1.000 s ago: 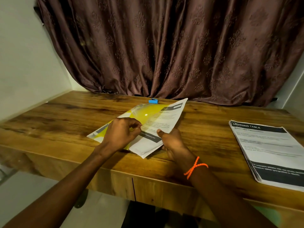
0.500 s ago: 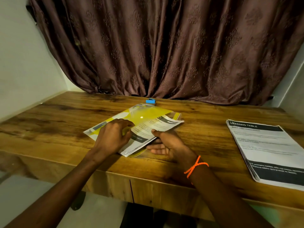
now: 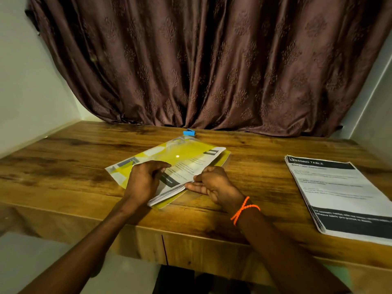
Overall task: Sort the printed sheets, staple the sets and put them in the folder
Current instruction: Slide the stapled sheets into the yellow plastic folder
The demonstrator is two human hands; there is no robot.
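A yellow and clear plastic folder (image 3: 186,150) lies slanted on the wooden table (image 3: 63,166) in front of me. A set of printed sheets (image 3: 186,168) sits partly inside it, its near edge still sticking out. My left hand (image 3: 144,181) lies over the folder's near left part, fingers curled at the flap's edge. My right hand (image 3: 212,183) pinches the near right edge of the sheets between thumb and fingers. An orange string is tied round my right wrist.
A second stack of printed sheets (image 3: 339,194) headed "DRESSING TABLE" lies at the table's right side. A small blue stapler (image 3: 188,132) rests behind the folder near the brown curtain (image 3: 201,71). White walls close in left and right.
The sheets have slid further into the folder and lie flatter. My right hand moved forward with them; my left hand stayed on the folder.
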